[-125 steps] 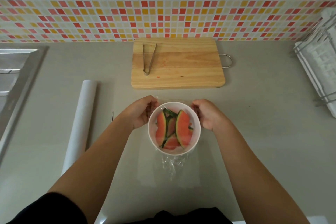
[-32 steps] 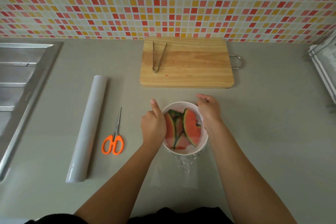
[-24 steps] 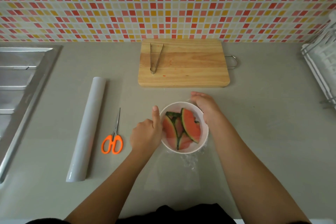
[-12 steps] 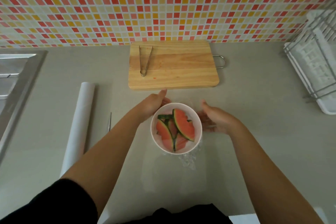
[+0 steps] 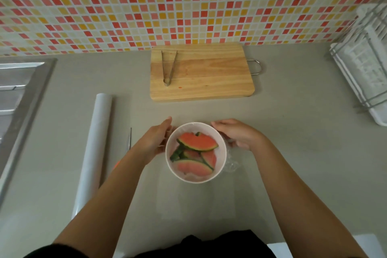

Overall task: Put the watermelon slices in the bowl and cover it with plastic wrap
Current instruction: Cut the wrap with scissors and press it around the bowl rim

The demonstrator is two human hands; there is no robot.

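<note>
Watermelon slices point(image 5: 196, 145) are in the white bowl point(image 5: 222, 160), which sits on the table point(image 5: 293, 153) in front of you, near the cutting board point(image 5: 209, 77). Your hands flank the bowl. Left hand point(image 5: 156, 142) lies flat on the left wall, fingers point(image 5: 165, 125) straight and pressed together. Right hand point(image 5: 237, 135) cups the far-right wall, its fingers together and lightly curved, pressing rather than pinching as far as it shows.

The plastic wrap point(image 5: 231, 165) is bunched at the bowl's lower right. A faint film seems to cover the mouth, though you can't be sure of that. Judgement: slices step done, you're smoothing the wrap down the sides so it clings, with two hands opposed to keep the bowl from sliding.

The wrap roll point(image 5: 95, 146) and scissors point(image 5: 130, 138) are parked to the left, out of the way. The tongs point(image 5: 168, 67) are on the board, likely finished with. The bunched corner probably needs tucking next.
</note>
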